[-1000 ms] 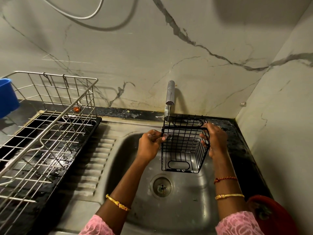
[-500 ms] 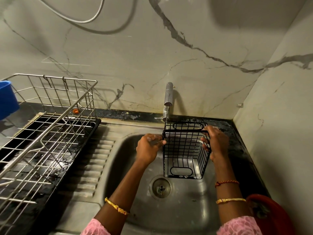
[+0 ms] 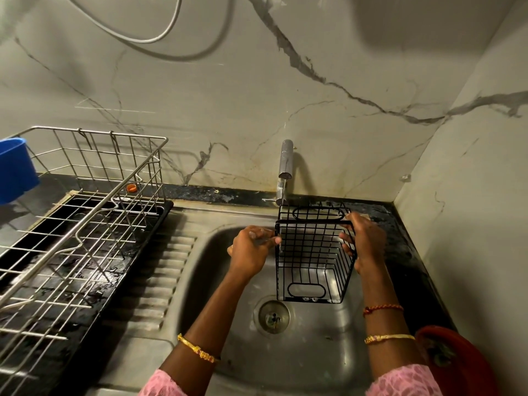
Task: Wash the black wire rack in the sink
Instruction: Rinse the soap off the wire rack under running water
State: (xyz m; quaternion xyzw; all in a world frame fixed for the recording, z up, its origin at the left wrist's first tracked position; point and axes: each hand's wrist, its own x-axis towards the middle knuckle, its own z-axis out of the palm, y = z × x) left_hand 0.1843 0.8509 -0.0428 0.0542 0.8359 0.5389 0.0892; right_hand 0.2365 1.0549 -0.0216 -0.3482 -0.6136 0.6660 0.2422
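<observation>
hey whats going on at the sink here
A person is rinsing a black wire rack over the steel sink. The left hand pinches its left edge and the right hand grips its right side, holding it under the tap, where a thin stream of water runs onto the rack's back corner. A metal dish rack sits to the left.

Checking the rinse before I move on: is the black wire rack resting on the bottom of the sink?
No, both hands, left and right, hold the black wire rack up under the tap, above the sink drain.
</observation>
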